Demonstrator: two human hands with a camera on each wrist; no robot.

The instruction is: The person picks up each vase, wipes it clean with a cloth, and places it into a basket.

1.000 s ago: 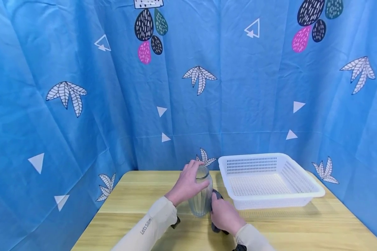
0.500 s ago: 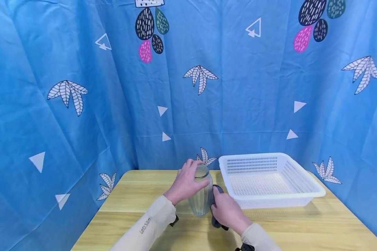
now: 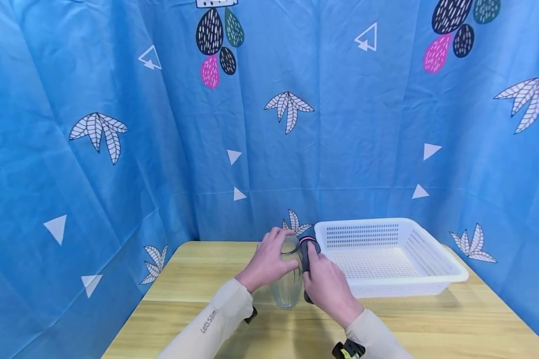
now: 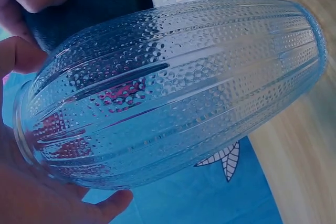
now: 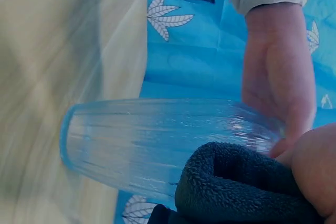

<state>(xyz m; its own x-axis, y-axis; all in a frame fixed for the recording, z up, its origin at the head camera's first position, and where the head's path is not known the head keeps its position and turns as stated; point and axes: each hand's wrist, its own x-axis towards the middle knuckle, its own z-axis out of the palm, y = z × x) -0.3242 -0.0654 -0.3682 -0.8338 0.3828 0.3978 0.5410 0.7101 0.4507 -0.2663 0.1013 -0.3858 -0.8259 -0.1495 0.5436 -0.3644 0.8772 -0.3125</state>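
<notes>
A clear glass vase (image 3: pixel 287 293) with ribbed, dimpled sides stands upright on the wooden table. My left hand (image 3: pixel 269 259) grips it near the rim, thumb on one side and fingers round the other. Against the vase's upper right side, my right hand (image 3: pixel 329 286) holds a folded dark cloth (image 3: pixel 308 249), which shows a pink stripe near its top edge. In the right wrist view the cloth (image 5: pixel 236 192) looks fuzzy, like a towel, and overlaps part of the vase (image 5: pixel 142 140). The left wrist view shows the cloth (image 4: pixel 94 6) beside the glass (image 4: pixel 184 87).
Right of the hands, a white perforated plastic basket (image 3: pixel 397 286) rests on the table (image 3: pixel 197 264), close to the right hand and cloth. A blue patterned curtain (image 3: pixel 269 164) hangs round the table's back and sides.
My right hand has moved the cloth upward along the vase's right side, from its lower part to near the rim. The left hand and the vase have hardly moved.
</notes>
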